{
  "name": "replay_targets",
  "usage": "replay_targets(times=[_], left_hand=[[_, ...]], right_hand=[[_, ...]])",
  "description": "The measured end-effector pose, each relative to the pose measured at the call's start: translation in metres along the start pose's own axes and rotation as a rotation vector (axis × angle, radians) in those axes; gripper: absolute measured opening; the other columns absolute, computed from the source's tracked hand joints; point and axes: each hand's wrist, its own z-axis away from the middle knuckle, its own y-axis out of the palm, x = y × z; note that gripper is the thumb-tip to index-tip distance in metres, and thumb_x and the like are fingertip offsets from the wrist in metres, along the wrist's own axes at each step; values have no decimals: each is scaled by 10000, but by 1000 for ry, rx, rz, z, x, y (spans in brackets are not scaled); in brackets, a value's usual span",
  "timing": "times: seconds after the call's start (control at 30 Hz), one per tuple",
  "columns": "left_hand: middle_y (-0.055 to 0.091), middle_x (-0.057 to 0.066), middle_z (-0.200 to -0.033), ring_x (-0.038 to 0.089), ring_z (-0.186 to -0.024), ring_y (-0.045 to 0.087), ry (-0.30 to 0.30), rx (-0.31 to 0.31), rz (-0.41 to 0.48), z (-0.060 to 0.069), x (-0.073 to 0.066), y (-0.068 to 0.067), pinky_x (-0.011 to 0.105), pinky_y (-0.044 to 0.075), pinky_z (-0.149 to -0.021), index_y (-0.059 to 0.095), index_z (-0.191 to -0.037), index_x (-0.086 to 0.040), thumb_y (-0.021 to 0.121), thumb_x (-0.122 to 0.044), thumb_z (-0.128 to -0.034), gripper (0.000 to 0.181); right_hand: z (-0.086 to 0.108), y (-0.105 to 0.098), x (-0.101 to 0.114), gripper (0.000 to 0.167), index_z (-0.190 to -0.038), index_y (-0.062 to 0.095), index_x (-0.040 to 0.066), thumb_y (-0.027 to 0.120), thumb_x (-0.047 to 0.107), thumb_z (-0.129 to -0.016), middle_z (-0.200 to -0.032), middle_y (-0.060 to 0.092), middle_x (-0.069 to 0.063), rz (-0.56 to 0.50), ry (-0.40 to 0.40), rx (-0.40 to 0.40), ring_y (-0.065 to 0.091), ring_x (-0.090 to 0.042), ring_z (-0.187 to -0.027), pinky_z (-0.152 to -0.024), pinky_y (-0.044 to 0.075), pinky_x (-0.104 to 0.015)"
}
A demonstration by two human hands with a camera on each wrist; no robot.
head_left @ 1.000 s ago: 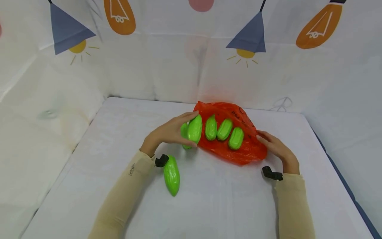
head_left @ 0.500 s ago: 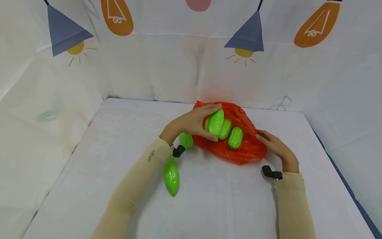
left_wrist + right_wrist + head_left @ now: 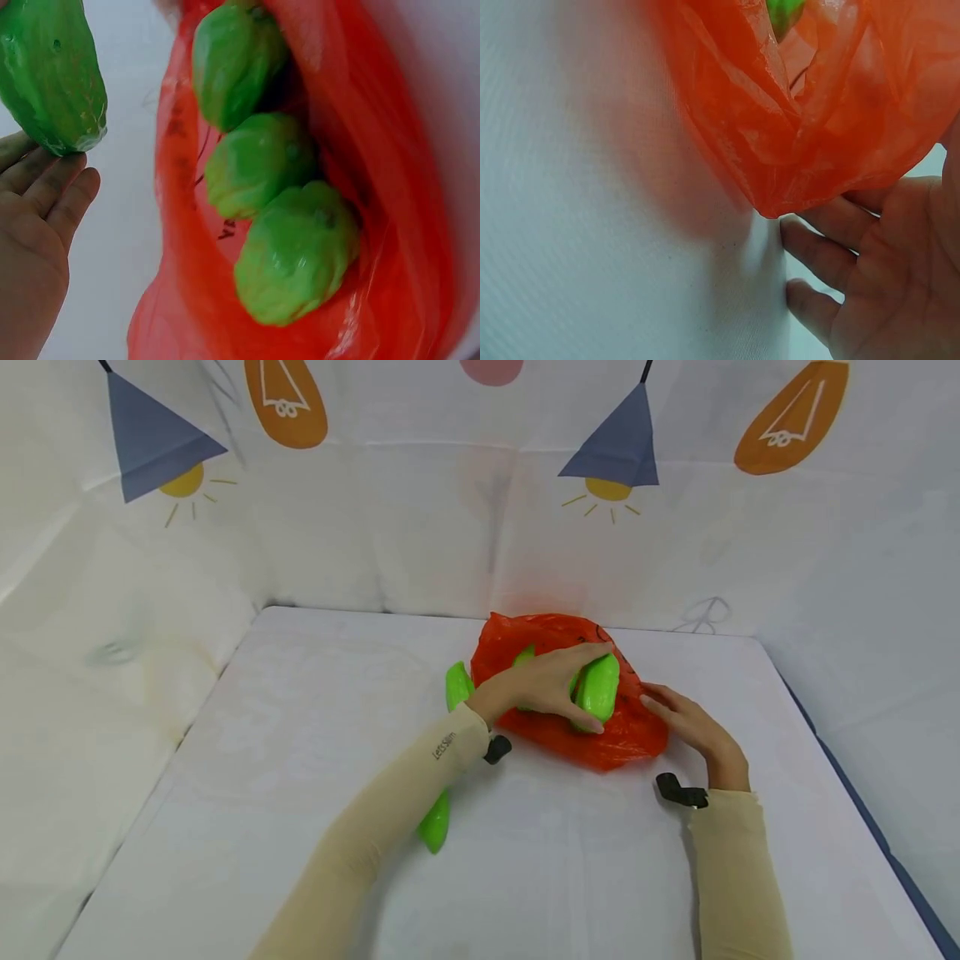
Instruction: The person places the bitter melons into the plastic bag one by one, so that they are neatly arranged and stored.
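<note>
Green vegetable-like pieces [image 3: 296,255] lie in a row on a red plastic bag [image 3: 633,735], seen in the left wrist view. My left hand [image 3: 547,681] reaches over the bag and holds one green piece [image 3: 600,689] between thumb and fingers; in the left wrist view that piece [image 3: 56,75] is apart from the three others. My right hand [image 3: 697,731] rests at the bag's right edge. In the right wrist view its fingers are loosely extended against the red bag [image 3: 780,150]. My left hand and wrist partly cover the pieces on the bag.
Left of the bag, one green piece [image 3: 457,687] lies beside my left wrist. Another green piece [image 3: 435,827] is nearer, partly under my left forearm. A white patterned cloth [image 3: 420,527] stands behind the white table [image 3: 337,677].
My left hand has moved right across the bag, carrying the green piece from the bag's left edge to its right part. My right hand stays at the edge.
</note>
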Motion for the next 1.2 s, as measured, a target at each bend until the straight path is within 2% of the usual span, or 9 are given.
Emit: replay_targets(times=[0.27, 0.37, 0.5, 0.77, 1.0, 1.1, 1.2], left_hand=[[396, -97, -1439, 65, -1271, 388, -42, 52, -52, -18, 2, 16, 240, 453, -1004, 198, -1549, -224, 750, -617, -739, 1057], [377, -87, -1469, 72, -1291, 381, -54, 73, -62, -24, 3, 21, 244, 445, -1027, 181, -1556, -208, 736, -630, -748, 1067], [310, -79, -1546, 78, -1364, 343, -80, 111, -77, -32, 2, 29, 256, 387, -1110, 143, -1572, -188, 717, -660, -751, 1107], [217, -97, -1609, 86, -1446, 257, -125, 158, -98, -41, 3, 44, 306, 311, -1180, 108, -1584, -212, 688, -701, -749, 1128], [174, -122, -1627, 61, -1481, 183, -109, 168, -165, -47, 5, 51, 356, 89, -1243, 117, -1585, -196, 658, -723, -760, 1119], [140, -116, -1639, 53, -1491, 164, -106, 192, -204, -49, 6, 52, 379, 81, -1234, 102, -1588, -186, 635, -745, -761, 1131], [141, -112, -1641, 66, -1493, 163, -128, 209, -210, -49, 8, 52, 410, 102, -1228, 96, -1589, -201, 630, -747, -763, 1125]], right_hand=[[0, 0, 4, 738, -1549, 243, 64, 370, 553, -1011, -1581, 242, -249, -9, -2, 5, 207, -479, -1433, -1113, 214, -701], [-1, -1, 4, 746, -1549, 236, 56, 369, 555, -1010, -1582, 232, -255, -7, 6, 11, 201, -484, -1433, -1110, 215, -705], [-1, -1, 3, 746, -1550, 236, 57, 365, 557, -1011, -1584, 225, -256, 0, 8, 11, 192, -486, -1436, -1111, 206, -707], [0, -1, 4, 767, -1554, 242, 85, 367, 595, -996, -1586, 234, -241, 10, 13, 12, 207, -479, -1431, -1097, 222, -715], [-1, -2, 3, 719, -1540, 269, 61, 374, 542, -1016, -1575, 270, -235, 4, -21, -1, 232, -464, -1431, -1118, 211, -693], [0, -2, 1, 687, -1538, 269, 53, 381, 499, -1028, -1573, 266, -245, -2, -29, 3, 238, -470, -1427, -1121, 215, -689], [0, -2, 0, 650, -1533, 277, 50, 397, 451, -1036, -1566, 275, -255, -9, -40, 5, 255, -473, -1420, -1120, 224, -686]])
